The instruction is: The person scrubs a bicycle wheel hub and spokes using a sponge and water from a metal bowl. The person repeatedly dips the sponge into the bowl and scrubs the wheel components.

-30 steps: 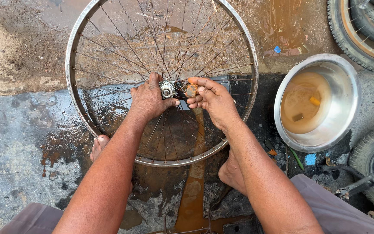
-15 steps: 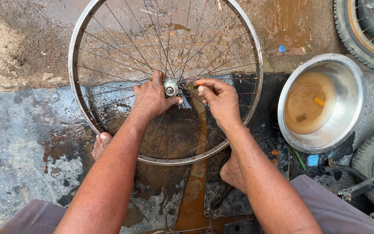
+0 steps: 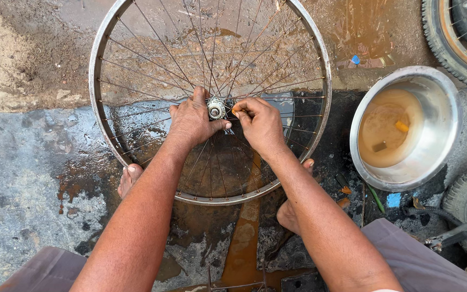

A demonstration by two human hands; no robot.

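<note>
Left hand (image 3: 193,121) clamped on shiny metal hub (image 3: 215,110), right hand (image 3: 260,125) pinching small orange bit (image 3: 235,110) beside hub; thin spokes (image 3: 152,75), round steel rim (image 3: 99,70) around hub.

We see left hand (image 3: 193,121) gripping hub (image 3: 215,110) of spoked wheel (image 3: 320,70) lying on wet ground; right hand (image 3: 260,125) pinches beside hub. Steel bowl (image 3: 439,140) of brown water at right.

A steel bowl (image 3: 439,135) of muddy water sits on the wet ground (image 3: 22,162); rubber tyres (image 3: 449,38) lie beside it.
</note>
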